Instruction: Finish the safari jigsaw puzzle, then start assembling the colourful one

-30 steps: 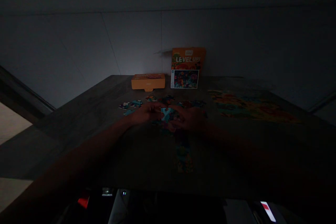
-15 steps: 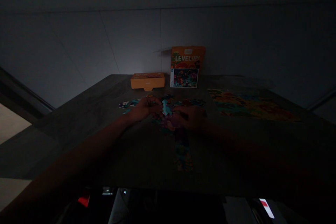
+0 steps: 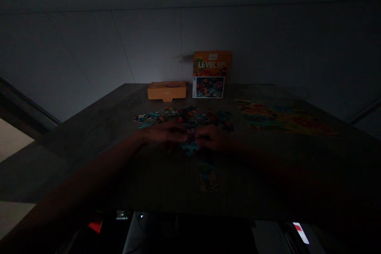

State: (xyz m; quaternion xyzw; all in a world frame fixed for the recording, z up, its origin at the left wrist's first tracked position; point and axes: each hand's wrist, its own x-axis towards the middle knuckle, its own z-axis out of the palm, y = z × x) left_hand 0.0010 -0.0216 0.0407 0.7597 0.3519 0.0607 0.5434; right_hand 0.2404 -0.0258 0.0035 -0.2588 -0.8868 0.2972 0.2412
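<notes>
On a dim table, my left hand [image 3: 163, 131] reaches in from the left, its fingertips against a small group of jigsaw puzzle pieces [image 3: 191, 147], teal and purple. From the other side my right hand [image 3: 214, 138], fingers bent, grips the same group. Shadow hides the exact finger contacts. Loose jigsaw pieces [image 3: 181, 116] lie just beyond both hands. Nearer to me than the hands is a narrow joined strip of puzzle [image 3: 208, 178], its upper end lost in the dark.
Behind the pieces lies an orange box [image 3: 166, 93]. A "LEVEL UP!" box [image 3: 212, 61] stands against the wall, a picture card [image 3: 208, 88] leaning on its front. To the right, an assembled puzzle [image 3: 285, 119] lies flat. The table's front edge drops off below.
The light teal piece between my hands is no longer held up there; teal now shows lower, towards me. Both hands came slightly nearer, and my left fingers flattened.
</notes>
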